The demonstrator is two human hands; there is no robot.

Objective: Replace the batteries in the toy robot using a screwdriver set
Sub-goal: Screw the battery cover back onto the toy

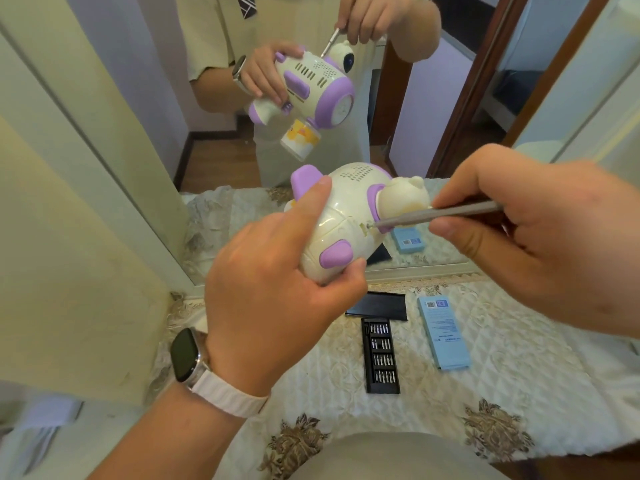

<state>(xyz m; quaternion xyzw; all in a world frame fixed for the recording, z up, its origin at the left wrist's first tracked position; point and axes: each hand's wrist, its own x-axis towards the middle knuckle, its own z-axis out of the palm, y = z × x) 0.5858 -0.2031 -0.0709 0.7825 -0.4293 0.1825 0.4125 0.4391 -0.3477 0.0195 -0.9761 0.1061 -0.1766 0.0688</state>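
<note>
My left hand (277, 282) grips the cream and purple toy robot (341, 216) from below and lifts it above the table, thumb along its side. A slim grey screwdriver (436, 214) is pinched between the fingers of my right hand (526, 233). Its tip sits in a small recess on the toy's body, next to the purple collar under the head. On the table lies the open black bit tray (380, 355) of the screwdriver set, with its black lid (377, 305) behind it.
A light blue box (444, 332) lies right of the bit tray on the quilted, flower-patterned table cover (485, 393). A mirror (311, 116) stands directly behind the table and reflects the toy, both hands and a person's torso. A cream cabinet wall (69, 237) is on the left.
</note>
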